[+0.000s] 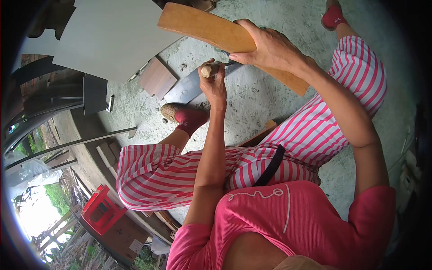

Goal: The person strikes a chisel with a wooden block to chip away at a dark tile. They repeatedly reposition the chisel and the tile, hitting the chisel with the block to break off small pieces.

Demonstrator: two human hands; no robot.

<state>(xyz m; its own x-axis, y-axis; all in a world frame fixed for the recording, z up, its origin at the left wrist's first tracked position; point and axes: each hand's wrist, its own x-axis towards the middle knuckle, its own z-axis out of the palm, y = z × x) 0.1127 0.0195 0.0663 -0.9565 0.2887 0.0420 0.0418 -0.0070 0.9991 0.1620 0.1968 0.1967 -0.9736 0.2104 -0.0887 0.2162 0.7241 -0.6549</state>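
Note:
My left hand is wrapped round the pale wooden handle of a tool, with the handle's end facing me. Beyond the fist, a dark part shows close to the board, but I cannot make out the tool's kind. A thick, slightly curved wooden board slants across the view, held up in front of me. My right hand grips it near the middle, thumb on the near side and fingers over the far edge. Under my left hand, a grey strip lies on the floor.
A wood-grain panel and a large grey sheet lie ahead on the left. My feet stand wide apart on the speckled concrete floor. At lower left are a red plastic stool and a cardboard box.

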